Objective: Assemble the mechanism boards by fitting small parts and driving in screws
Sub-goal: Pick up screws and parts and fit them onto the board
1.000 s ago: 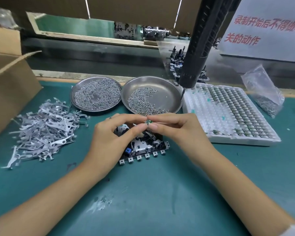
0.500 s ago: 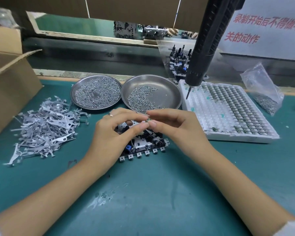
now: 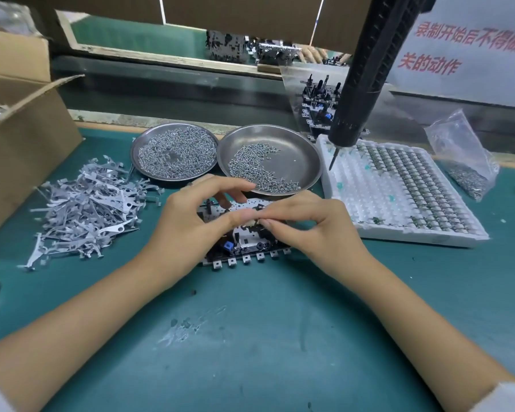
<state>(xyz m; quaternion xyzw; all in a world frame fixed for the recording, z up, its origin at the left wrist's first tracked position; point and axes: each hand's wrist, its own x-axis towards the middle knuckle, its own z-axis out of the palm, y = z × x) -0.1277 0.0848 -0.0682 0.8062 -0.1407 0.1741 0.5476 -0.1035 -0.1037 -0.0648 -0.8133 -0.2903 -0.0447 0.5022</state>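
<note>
A black and silver mechanism board (image 3: 244, 248) lies flat on the green mat in front of me, with a row of metal tabs along its near edge and a small blue part on it. My left hand (image 3: 185, 230) and my right hand (image 3: 312, 230) meet just above the board. Their thumbs and fingertips pinch a small part (image 3: 254, 223) between them. The part is mostly hidden by the fingertips. A black electric screwdriver (image 3: 360, 81) hangs at the back right, bit pointing down over the white tray.
Two round steel dishes of screws (image 3: 173, 153) (image 3: 298, 156) stand behind the board. A heap of grey metal levers (image 3: 84, 209) lies at the left beside a cardboard box (image 3: 21, 138). A white tray of small parts (image 3: 399, 197) and a plastic bag (image 3: 461, 156) are at the right.
Both hands have come down a little closer to the board, still pinching the small part. The hanging screwdriver has swung to the right.
</note>
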